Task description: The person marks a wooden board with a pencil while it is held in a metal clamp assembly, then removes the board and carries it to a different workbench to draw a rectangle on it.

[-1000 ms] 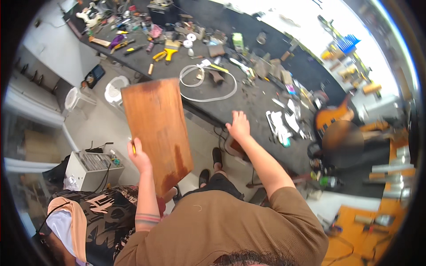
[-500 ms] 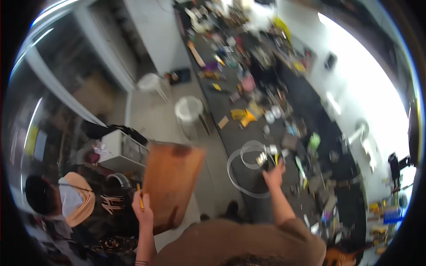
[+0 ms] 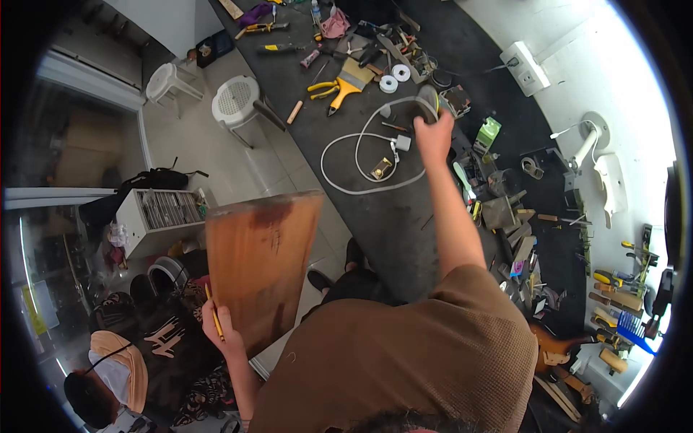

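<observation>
Your left hand (image 3: 225, 333) is clenched on the lower edge of the wooden board (image 3: 261, 268), with a yellow pencil (image 3: 214, 312) pinned under the same grip. The board stands on edge off the surface, at 9 o'clock of your torso, above the floor; it has not been laid down. Your right hand (image 3: 433, 137) is extended toward 12 o'clock over the dark surface (image 3: 393, 224) and is closed around a grey, rounded tool (image 3: 426, 103) that sits at the end of the white cable (image 3: 346, 162). Whether the tool is lifted or only touched cannot be told.

Judged status: board in hand, tool reached. Placement of the board on the surface and any work with the tool appear outstanding.

A seated person (image 3: 119, 361) is at 8 o'clock, close beside the board.
</observation>
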Tool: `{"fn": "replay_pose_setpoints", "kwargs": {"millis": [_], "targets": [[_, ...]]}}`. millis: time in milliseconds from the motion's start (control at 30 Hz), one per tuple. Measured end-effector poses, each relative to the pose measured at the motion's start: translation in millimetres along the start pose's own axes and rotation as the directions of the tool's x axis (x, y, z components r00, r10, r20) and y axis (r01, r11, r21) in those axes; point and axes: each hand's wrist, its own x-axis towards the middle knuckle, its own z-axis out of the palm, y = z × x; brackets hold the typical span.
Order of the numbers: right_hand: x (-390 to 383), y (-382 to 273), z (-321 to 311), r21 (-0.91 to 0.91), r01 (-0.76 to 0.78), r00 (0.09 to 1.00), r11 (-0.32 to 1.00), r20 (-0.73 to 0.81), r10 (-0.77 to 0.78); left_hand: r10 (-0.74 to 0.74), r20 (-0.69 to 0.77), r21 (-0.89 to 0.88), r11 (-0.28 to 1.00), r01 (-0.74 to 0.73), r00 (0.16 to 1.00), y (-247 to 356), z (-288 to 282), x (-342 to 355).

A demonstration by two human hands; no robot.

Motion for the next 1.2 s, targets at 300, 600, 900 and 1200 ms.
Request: {"fn": "replay_pose_setpoints", "kwargs": {"millis": [300, 600, 900, 1200], "targets": [[100, -13, 28, -0.081, 0.563, 0.820, 0.822, -0.069, -0.568, -0.018, 0.241, -0.141, 0.989, 0.054, 0.970, 0, 48, 47], [-219, 82, -86, -0.071, 0.258, 0.889, 0.963, 0.407, -0.208, 0.004, 0.449, -0.331, 0.930, 0.162, 0.894, -30, 106, 107], [-298, 164, -176, -0.774, 0.145, 0.957, 0.616, 0.269, 0.112, 0.050, 0.703, -0.345, 0.896, 0.279, 0.709, -62, 226, 113], [-324, 100, -154, -0.301, 0.041, 0.999, 0.953, 0.001, -0.043, 0.157, 0.878, -0.298, 0.919, 0.259, 0.452, -47, 357, 88]]}}
